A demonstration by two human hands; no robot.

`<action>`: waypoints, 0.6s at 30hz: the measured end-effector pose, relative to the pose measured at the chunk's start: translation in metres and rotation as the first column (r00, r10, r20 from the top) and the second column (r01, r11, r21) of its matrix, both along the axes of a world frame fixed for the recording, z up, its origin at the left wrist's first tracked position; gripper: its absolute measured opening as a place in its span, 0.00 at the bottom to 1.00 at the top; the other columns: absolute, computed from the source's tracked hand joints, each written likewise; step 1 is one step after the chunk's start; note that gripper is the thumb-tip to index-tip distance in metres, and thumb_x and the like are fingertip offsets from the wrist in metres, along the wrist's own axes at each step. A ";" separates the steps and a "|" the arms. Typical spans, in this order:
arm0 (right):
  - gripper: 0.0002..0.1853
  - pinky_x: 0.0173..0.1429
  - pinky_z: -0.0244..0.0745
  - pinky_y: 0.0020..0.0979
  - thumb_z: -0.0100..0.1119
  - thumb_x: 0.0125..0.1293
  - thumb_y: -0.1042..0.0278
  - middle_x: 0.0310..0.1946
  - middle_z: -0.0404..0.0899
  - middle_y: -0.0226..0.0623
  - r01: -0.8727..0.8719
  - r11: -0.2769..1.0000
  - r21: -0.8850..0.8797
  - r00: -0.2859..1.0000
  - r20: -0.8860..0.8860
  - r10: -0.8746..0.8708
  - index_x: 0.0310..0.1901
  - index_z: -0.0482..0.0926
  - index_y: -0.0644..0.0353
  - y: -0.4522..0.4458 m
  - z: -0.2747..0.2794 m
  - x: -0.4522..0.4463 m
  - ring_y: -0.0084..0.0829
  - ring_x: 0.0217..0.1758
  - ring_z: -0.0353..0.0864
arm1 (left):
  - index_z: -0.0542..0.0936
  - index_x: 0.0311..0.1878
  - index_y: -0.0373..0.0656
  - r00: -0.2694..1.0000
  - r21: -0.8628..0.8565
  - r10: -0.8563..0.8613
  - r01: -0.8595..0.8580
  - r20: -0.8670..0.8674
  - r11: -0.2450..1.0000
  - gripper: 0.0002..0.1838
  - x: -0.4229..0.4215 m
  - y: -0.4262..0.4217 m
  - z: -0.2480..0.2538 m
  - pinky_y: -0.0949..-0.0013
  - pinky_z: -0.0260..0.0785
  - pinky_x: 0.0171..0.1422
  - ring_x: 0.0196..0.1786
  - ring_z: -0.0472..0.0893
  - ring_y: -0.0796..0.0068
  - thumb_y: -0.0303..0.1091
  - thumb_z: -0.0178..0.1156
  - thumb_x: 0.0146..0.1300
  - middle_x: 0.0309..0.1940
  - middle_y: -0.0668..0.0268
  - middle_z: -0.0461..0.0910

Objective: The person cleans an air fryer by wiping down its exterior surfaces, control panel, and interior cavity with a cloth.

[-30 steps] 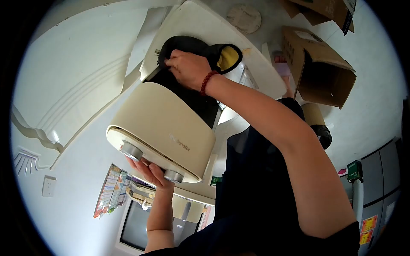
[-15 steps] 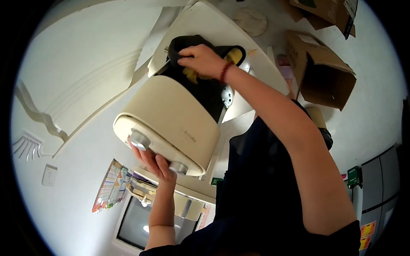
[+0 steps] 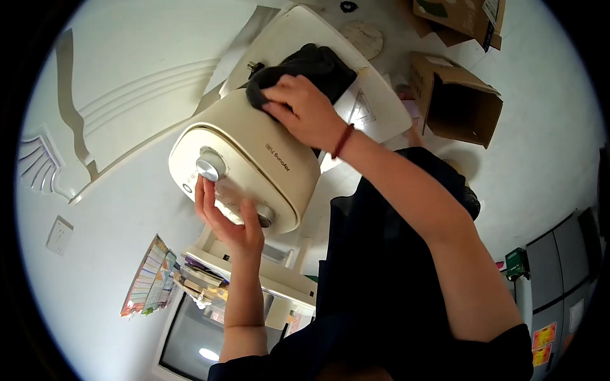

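A cream appliance (image 3: 254, 136) with two silver knobs and dark lettering rests at the near end of a white tabletop (image 3: 305, 25). Against its front panel, between the knobs, my left hand (image 3: 232, 222) has its fingers spread, with the fingertips near the upper-left knob (image 3: 210, 165). My right hand (image 3: 305, 111), with a red bead bracelet at the wrist, pinches a dark cloth (image 3: 270, 79) and presses it on the appliance's far top edge. More black fabric (image 3: 327, 70) lies bunched behind it. A dark plug (image 3: 255, 67) shows beside the cloth.
Open cardboard boxes (image 3: 464, 111) stand on the floor at the upper right. A carved white panel (image 3: 140, 82) is at the left, by a wall socket (image 3: 60, 235). Shelves (image 3: 254, 273) and a screen (image 3: 197, 336) are below. Part of another person's limb shows beyond the tabletop.
The appliance's front has turned more into view. My right hand has moved the cloth from behind the appliance onto its top edge. The yellow lining no longer shows. My left hand's fingers have spread.
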State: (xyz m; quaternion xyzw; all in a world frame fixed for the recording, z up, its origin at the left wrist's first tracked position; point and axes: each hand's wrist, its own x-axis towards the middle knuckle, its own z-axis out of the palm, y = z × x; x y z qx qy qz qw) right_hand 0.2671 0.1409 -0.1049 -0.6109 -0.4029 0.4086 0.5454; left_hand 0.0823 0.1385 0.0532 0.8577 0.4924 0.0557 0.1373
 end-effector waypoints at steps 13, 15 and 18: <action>0.17 0.56 0.72 0.27 0.53 0.68 0.66 0.46 0.79 0.33 -0.085 0.994 -0.071 0.524 -0.851 -0.016 0.54 0.74 0.66 -0.039 0.056 0.054 0.22 0.49 0.76 | 0.71 0.66 0.36 0.994 0.088 -0.019 0.010 0.105 0.996 0.27 0.010 -0.008 0.011 0.57 0.63 0.68 0.66 0.70 0.55 0.30 0.61 0.64 0.64 0.50 0.68; 0.17 0.56 0.72 0.28 0.56 0.64 0.72 0.45 0.78 0.38 -0.156 0.983 -0.101 0.793 -0.606 0.064 0.54 0.74 0.66 -0.056 0.079 0.038 0.29 0.50 0.78 | 0.74 0.63 0.36 0.996 -0.056 -0.040 0.045 0.083 0.997 0.26 0.020 -0.016 0.012 0.56 0.61 0.69 0.64 0.69 0.53 0.26 0.62 0.59 0.62 0.51 0.68; 0.15 0.56 0.74 0.34 0.57 0.58 0.80 0.45 0.76 0.44 -0.051 0.997 0.065 0.966 -0.252 0.066 0.49 0.76 0.64 -0.070 0.083 0.006 0.44 0.51 0.78 | 0.75 0.62 0.38 0.985 -0.117 0.047 -0.027 0.168 0.993 0.27 0.024 -0.022 -0.003 0.62 0.65 0.62 0.59 0.70 0.57 0.23 0.63 0.56 0.58 0.53 0.69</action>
